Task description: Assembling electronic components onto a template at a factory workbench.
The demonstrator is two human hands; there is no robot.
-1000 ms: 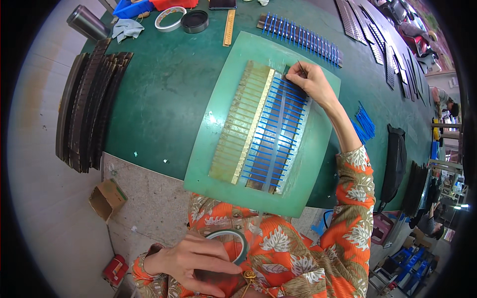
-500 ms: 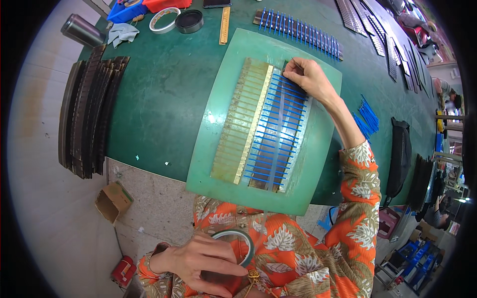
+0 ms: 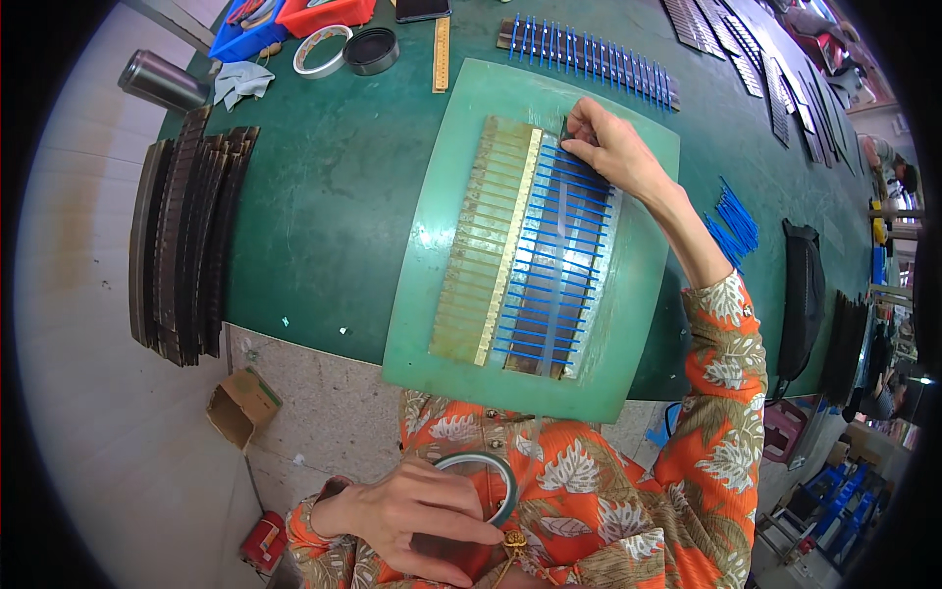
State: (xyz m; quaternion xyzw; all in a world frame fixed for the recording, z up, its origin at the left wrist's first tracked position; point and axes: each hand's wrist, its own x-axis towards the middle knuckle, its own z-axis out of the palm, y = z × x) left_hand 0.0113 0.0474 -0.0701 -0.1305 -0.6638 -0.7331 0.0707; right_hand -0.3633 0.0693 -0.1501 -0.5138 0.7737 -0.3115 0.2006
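Observation:
My left hand (image 3: 417, 515), low in front of my body, has its fingers around a roll of clear tape (image 3: 506, 491). From the roll a clear tape strip (image 3: 558, 250) runs up over a dark slotted strip (image 3: 535, 334) and the row of blue pins (image 3: 535, 306) lying across it. My right hand (image 3: 613, 147) is closed in a pinch at the far end of this row; a small dark edge shows by its fingertips, and what they grip is mostly hidden. Left of the pins lies a yellowish slotted plate (image 3: 471, 250) with a pale ridged bar (image 3: 507, 255), all on a green board (image 3: 412, 334).
Stacked dark strips (image 3: 186, 245) stand at the left. Loose blue pins (image 3: 731, 228) and a black pouch (image 3: 802, 294) lie to the right. Beyond the board are another pinned strip (image 3: 589, 64), a wooden ruler (image 3: 442, 59), a tape roll (image 3: 322, 51) and bins (image 3: 319, 14).
The whole view has shifted slightly, so the board and bench appear a little farther right. Both hands keep nearly the same place and grip.

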